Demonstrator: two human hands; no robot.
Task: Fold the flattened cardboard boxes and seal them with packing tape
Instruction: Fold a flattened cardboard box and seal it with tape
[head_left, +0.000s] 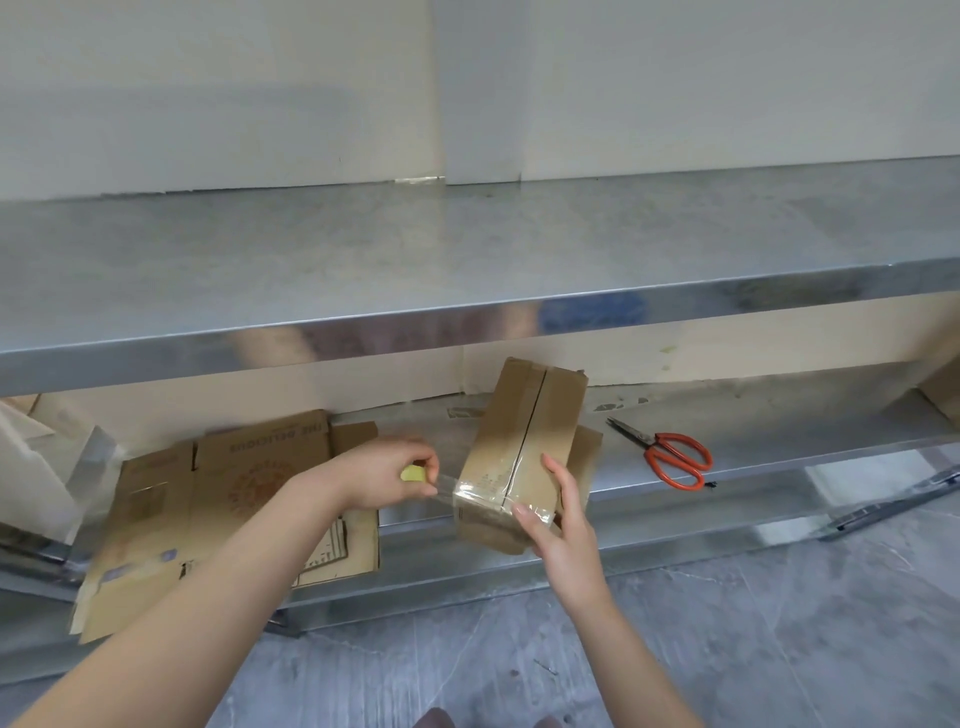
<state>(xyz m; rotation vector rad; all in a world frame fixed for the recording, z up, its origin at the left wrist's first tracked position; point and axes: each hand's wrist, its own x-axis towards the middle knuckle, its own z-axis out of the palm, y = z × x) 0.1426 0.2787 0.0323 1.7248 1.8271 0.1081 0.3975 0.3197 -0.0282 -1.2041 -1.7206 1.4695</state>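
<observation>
Left grip clamped on tape roll, clear strip stretched right. Right grip clamped round folded box, thumb on tape at near edge. Box tilted above lower shelf front edge. Flattened boxes left of left grip; scissors right of right grip, bare shelf between.

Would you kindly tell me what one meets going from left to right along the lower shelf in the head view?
flattened cardboard boxes → left hand gripping the tape roll → folded box → scissors
</observation>
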